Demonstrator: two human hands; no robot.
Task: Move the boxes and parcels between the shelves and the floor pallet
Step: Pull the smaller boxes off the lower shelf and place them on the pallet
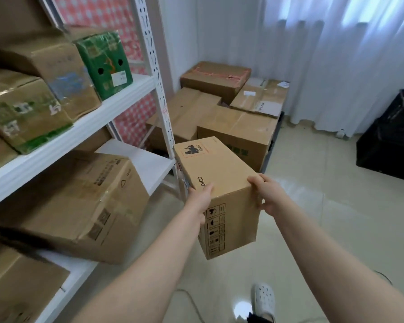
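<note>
Both hands are gripping the PICO box (222, 180), holding it in the air above the tiled floor (324, 206). The left hand (200, 201) is clamping the box's left side, with the thumb lying over the top edge beside the printed name and the other fingers hidden behind the cardboard. The right hand (269, 197) is holding the opposite top corner, its fingers (255, 181) curling over the edge and down the right face.

The box is plain brown cardboard, oblong and smooth, carrying a red-bordered label on top and a column of black handling symbols on its near face.

Left of the fingers, a white metal shelf rack (117, 106) is carrying dented, taped cartons and a green printed box (105, 64). Beyond the fingers, more brown cartons (233, 127) are sitting stacked low; what is lying under them is hard to make out. Far right of the fingers, a black plastic crate (390, 141) is being cut off by the frame edge.
</note>
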